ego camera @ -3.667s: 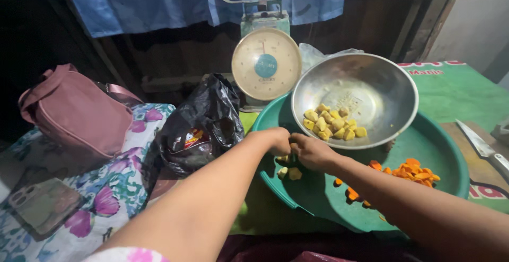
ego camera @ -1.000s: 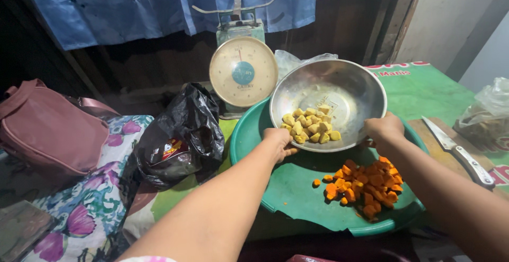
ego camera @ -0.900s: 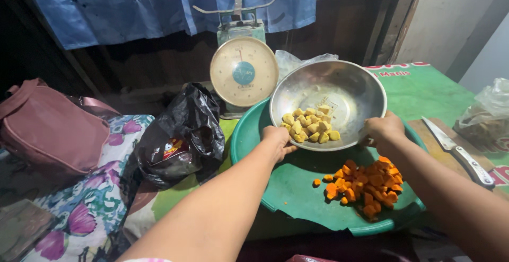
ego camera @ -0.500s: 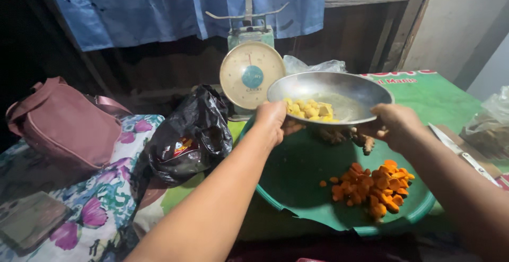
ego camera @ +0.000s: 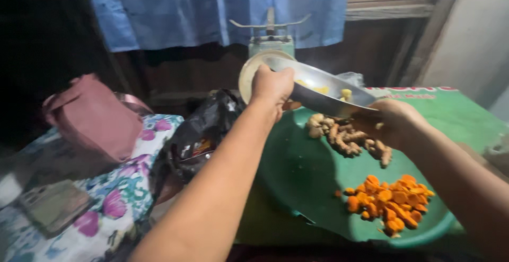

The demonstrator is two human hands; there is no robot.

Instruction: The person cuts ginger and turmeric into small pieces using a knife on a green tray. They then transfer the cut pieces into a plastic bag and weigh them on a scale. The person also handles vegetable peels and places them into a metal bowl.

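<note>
Both my hands hold a steel bowl (ego camera: 318, 89) lifted above a big green basin (ego camera: 297, 177). My left hand (ego camera: 272, 84) grips the bowl's left rim and my right hand (ego camera: 389, 121) grips its right rim. The bowl is tilted, and a few pale yellow cut pieces (ego camera: 344, 93) show inside it. Under the bowl, whole brownish roots (ego camera: 347, 134) lie in the basin. A heap of orange cut pieces (ego camera: 389, 203) sits at the basin's front right.
A green dial scale (ego camera: 268, 47) stands behind the bowl. Left of the basin are a black plastic bag (ego camera: 199, 134), a pink handbag (ego camera: 98, 116) and a flowered cloth (ego camera: 111, 209). Blue fabric (ego camera: 212, 7) hangs at the back.
My hands have raised the steel bowl off the basin, higher and toward the scale. The whole roots that lay beneath it have come into sight.
</note>
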